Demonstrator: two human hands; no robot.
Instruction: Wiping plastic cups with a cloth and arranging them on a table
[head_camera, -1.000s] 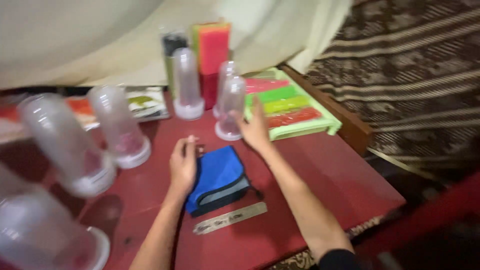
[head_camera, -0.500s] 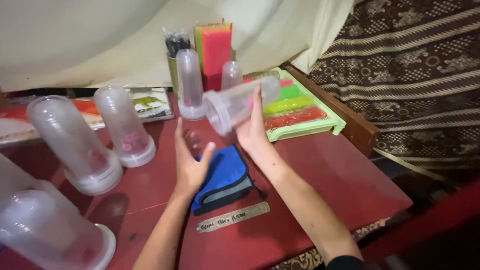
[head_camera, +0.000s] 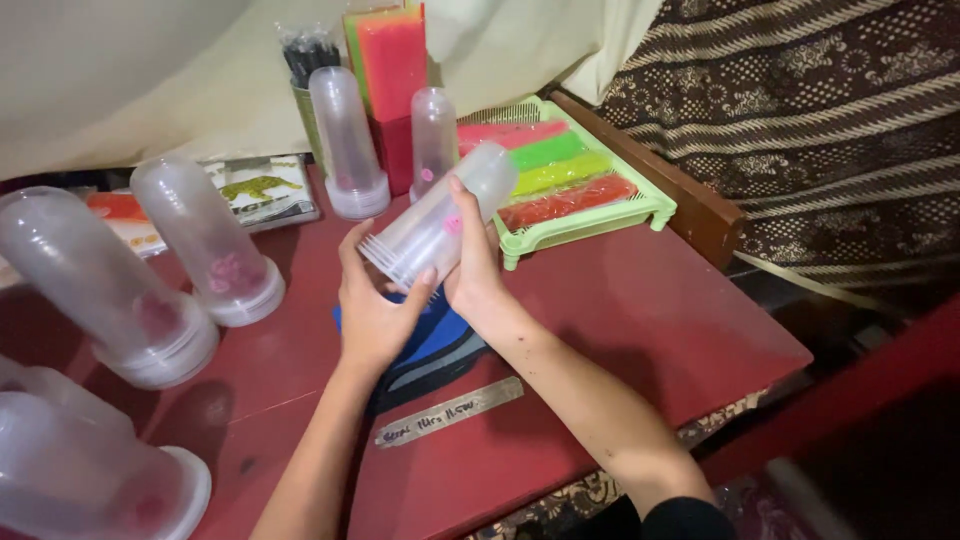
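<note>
Since the earlier frames, both hands have lifted the clear plastic dome (head_camera: 440, 215) off the red table (head_camera: 640, 320) and tipped it onto its side, where half a second ago it was held higher and nearer the upright. Right-hand fingers curl around the far side of the dome with the thumb (head_camera: 457, 190) laid along its wall, while the left hand (head_camera: 375, 300) cups the ribbed open end from below, its fingers bent against the rim and its thumb pressed to the wall. So the right hand (head_camera: 475, 270) and the left together clasp the dome in the air above a blue pouch (head_camera: 440, 340) lying flat on the table, the rounded closed end pointing away toward the back. A small pink spot shows through the dome's wall; what it is cannot be told. Just beyond the pouch, near the table's front edge, lies a flat metal ruler (head_camera: 450, 412). Behind the hands two more clear domes stand upright on white bases, a tall one (head_camera: 345, 140) and a shorter one (head_camera: 434, 140), each with something pink low inside. To the left stand further domes, one (head_camera: 205, 240) holding a pink clump at its base and another (head_camera: 100, 285) holding a darker reddish one. At the back right a green tray (head_camera: 585, 225) holds strips of pink, green, yellow and red side by side.
</note>
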